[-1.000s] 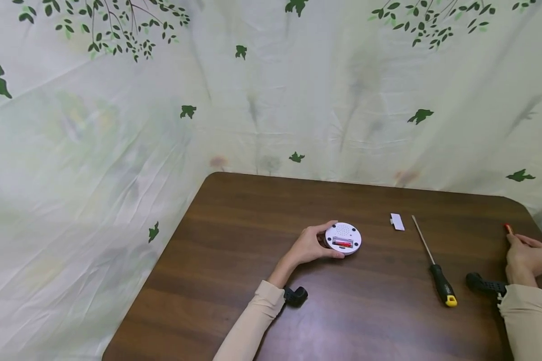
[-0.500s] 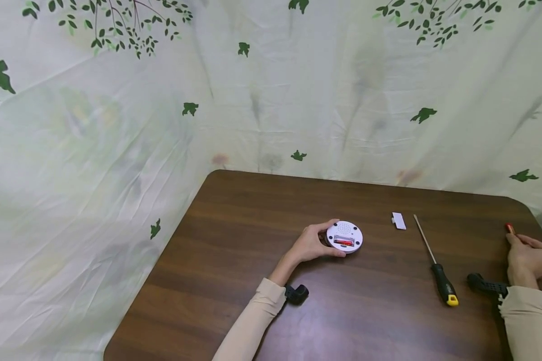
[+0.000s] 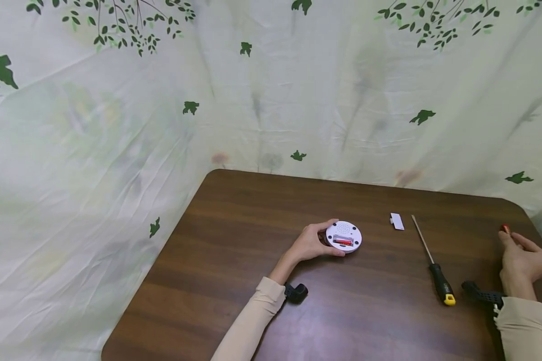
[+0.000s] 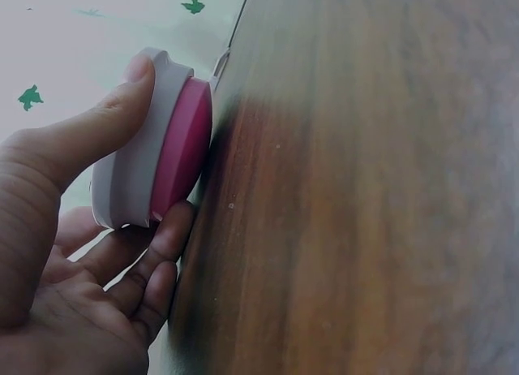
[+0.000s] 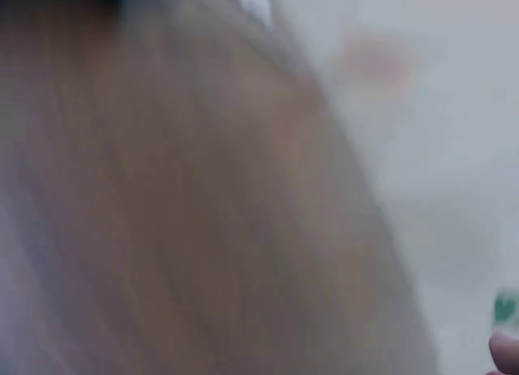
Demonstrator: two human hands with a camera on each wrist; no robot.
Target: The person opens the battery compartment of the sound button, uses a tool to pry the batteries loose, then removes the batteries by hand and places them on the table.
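Note:
My left hand point(image 3: 310, 244) grips a round white device point(image 3: 344, 230) by its edge, thumb on one side and fingers on the other. Its underside faces up, with small speaker holes and an uncovered battery compartment where a red battery point(image 3: 343, 242) lies. In the left wrist view, the device's pink face point(image 4: 183, 144) is turned toward the wooden table. At the table's right side, my right hand point(image 3: 524, 263) pinches another small red battery point(image 3: 505, 228), mostly hidden by the fingers. The right wrist view is blurred, showing only a fingertip point(image 5: 506, 352) in the corner.
A small white battery cover point(image 3: 396, 221) lies right of the device. Beside it is a screwdriver point(image 3: 440, 281) with a black and yellow handle. The brown table point(image 3: 253, 215) ends at a leaf-patterned curtain point(image 3: 325, 110).
My right hand has shifted slightly left and turned a little, with the red battery still pinched. My left hand and the device stay in place.

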